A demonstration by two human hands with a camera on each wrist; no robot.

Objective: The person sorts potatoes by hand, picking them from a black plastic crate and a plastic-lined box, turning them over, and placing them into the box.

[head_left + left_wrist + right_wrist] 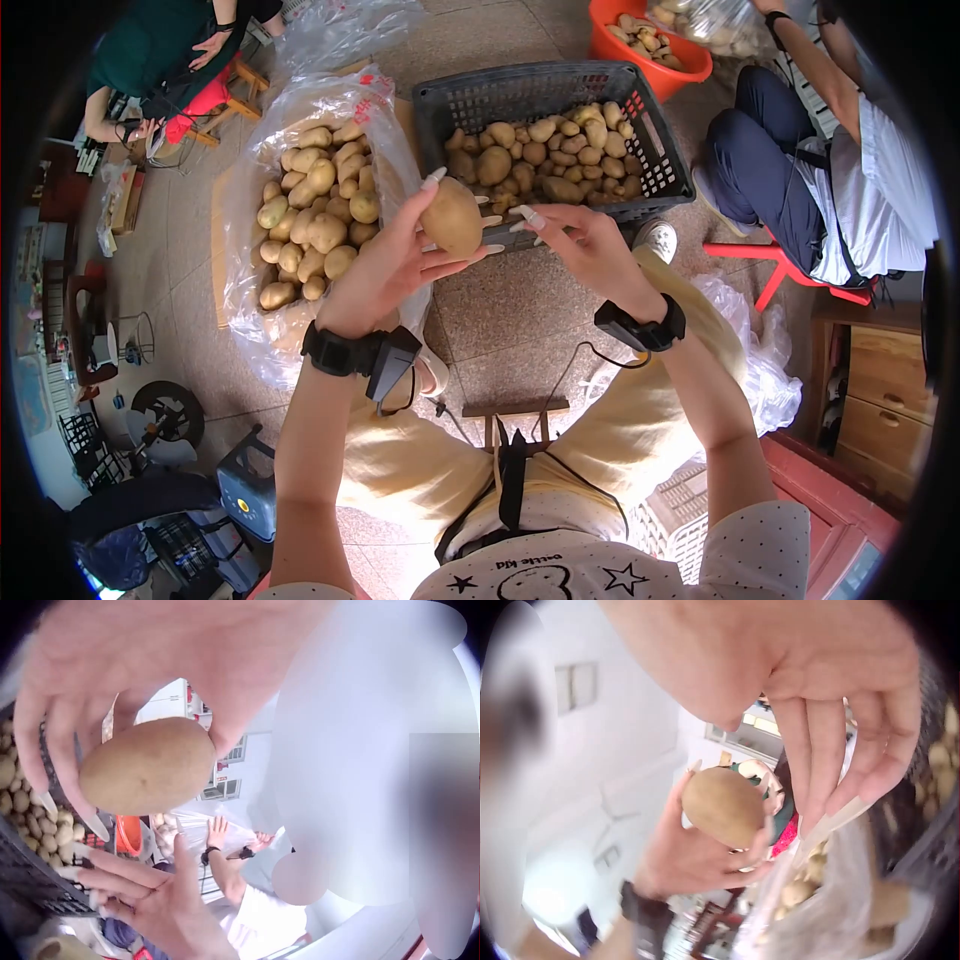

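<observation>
A large tan potato (pixel 453 219) sits in my left hand (pixel 380 268), thumb on one side and fingers curled about the other. The left wrist view shows its smooth, oval body (pixel 150 766) between thumb and fingers. To the right of it, my right hand (pixel 598 258) hovers with its fingers extended, holding nothing, its fingertips apart from the potato. Both hands are over the near edge of a black plastic crate (pixel 660 150) partly filled with smaller potatoes (pixel 560 150). Left of the crate, a clear plastic bag (pixel 395 150) stands open around many larger potatoes (pixel 310 220).
An orange tub (pixel 690 72) with potatoes stands beyond the crate. On the right a person sits on a red stool (pixel 765 262), handling a clear bag (pixel 725 25). Another person sits at the upper left. Crumpled plastic (pixel 765 360) lies by my right leg.
</observation>
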